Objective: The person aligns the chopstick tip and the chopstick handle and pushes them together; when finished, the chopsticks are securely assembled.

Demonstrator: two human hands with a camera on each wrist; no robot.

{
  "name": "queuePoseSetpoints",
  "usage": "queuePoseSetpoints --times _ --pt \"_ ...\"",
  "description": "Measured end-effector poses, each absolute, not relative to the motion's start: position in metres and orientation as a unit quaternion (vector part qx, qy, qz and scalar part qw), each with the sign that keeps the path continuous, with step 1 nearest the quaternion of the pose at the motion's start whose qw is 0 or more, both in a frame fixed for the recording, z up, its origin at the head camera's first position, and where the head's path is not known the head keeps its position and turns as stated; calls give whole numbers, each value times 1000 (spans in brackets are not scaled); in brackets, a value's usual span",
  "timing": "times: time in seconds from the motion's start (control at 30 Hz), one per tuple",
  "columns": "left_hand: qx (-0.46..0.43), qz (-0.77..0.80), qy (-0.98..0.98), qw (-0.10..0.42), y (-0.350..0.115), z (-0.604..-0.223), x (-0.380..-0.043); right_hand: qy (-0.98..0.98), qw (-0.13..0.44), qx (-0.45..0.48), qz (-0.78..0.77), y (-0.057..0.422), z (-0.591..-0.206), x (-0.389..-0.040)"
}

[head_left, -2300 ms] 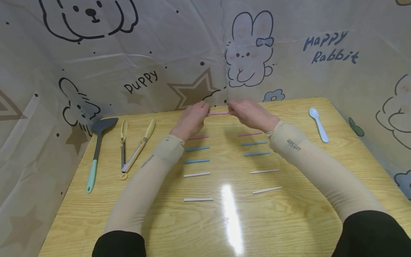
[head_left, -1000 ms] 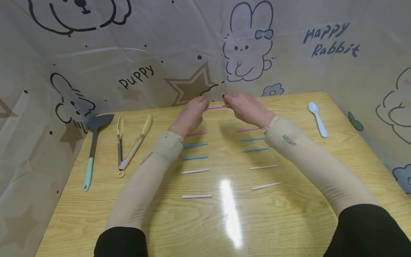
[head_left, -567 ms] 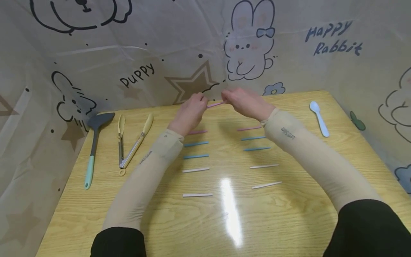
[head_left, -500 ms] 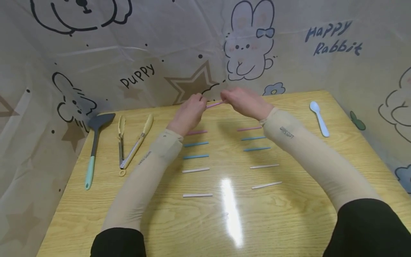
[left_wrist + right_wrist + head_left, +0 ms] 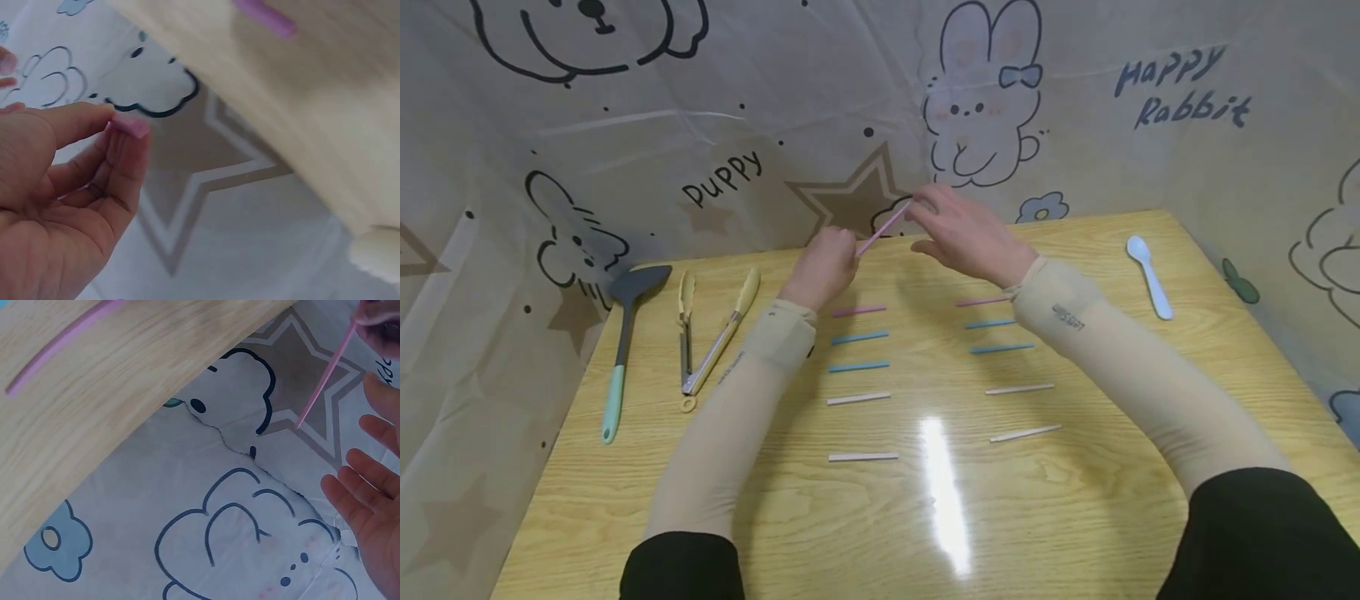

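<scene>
The left hand (image 5: 823, 265) pinches one end of a pink stick (image 5: 882, 229), thumb against fingers, held slanting above the far edge of the desk (image 5: 1097, 250). The right hand (image 5: 966, 233) has its fingers spread, just beside the stick's free upper end.

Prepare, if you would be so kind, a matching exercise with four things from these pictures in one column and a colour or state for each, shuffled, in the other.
Column one:
1. Tongs
2. Left hand
3. Spoon
4. Spatula

Column two:
A. Pale blue
B. Dark grey and mint green
C. Spread open in a V
D. Pinching a pink stick

Right pairs: 1-C, 2-D, 3-A, 4-B.
</scene>
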State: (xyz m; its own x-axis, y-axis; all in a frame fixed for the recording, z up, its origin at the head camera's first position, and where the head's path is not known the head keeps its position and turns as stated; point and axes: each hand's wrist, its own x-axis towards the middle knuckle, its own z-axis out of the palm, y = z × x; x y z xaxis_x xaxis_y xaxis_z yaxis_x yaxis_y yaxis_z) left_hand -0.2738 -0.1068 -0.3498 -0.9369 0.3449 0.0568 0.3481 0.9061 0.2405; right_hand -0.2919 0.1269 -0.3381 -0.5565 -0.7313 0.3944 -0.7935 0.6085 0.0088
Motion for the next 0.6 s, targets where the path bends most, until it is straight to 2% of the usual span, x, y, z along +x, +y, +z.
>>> queuePoseSetpoints --times 0.17,0.47,0.6 --pt "-123 -165 -978 -25 -120 -364 -277 -879 174 436 88 133 -344 -294" --pt "-52 -166 -980 -93 -139 -374 -275 -901 125 410 73 135 -350 -294" --pt "-24 -174 -979 -106 -145 -380 -273 -902 118 410 71 136 -353 -292"
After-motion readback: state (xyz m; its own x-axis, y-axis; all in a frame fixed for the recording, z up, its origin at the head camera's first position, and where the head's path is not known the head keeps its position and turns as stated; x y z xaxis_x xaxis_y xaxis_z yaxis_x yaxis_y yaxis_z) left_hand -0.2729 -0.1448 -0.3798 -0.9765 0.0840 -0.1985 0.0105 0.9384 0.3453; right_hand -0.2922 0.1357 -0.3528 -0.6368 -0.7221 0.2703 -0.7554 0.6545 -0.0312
